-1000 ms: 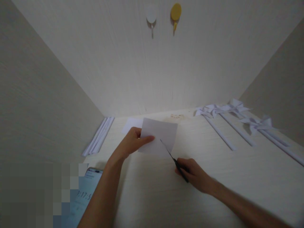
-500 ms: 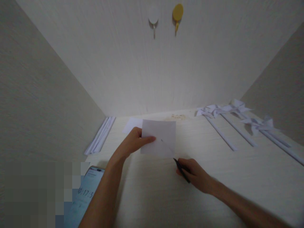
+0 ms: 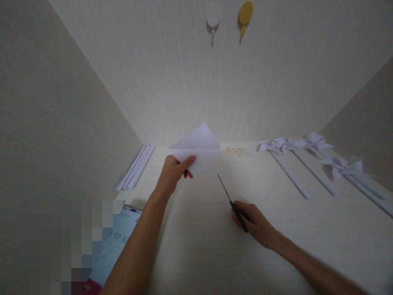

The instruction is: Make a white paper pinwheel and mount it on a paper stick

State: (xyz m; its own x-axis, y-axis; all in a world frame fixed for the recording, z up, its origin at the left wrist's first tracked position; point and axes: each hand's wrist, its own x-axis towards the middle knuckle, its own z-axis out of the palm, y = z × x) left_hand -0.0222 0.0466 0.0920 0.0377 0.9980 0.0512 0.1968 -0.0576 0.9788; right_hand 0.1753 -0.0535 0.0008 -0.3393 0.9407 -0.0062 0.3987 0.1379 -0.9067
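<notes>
My left hand (image 3: 178, 172) pinches a square white sheet of paper (image 3: 201, 141) between thumb and fingers, off the table. The sheet is turned cornerwise, one corner pointing up, with a crease running across it. Below and to its right, my right hand (image 3: 253, 223) is closed around the black handle of a pair of scissors (image 3: 238, 215), seen edge-on. Their thin metal blades point up and left, apart from the paper. Much of the handle is hidden by my fingers.
Several white paper pinwheels on sticks (image 3: 340, 168) lie at the right. Rolled white paper sticks (image 3: 136, 168) lie at the left by the side wall. A phone showing a timer (image 3: 118, 237) is beside my left forearm. Two hooks (image 3: 245, 14) are on the back wall.
My left hand has turned the sheet from square-on to cornerwise and lifted it. The scissors' blades, earlier at the sheet, are now clear of it. The view has shifted slightly.
</notes>
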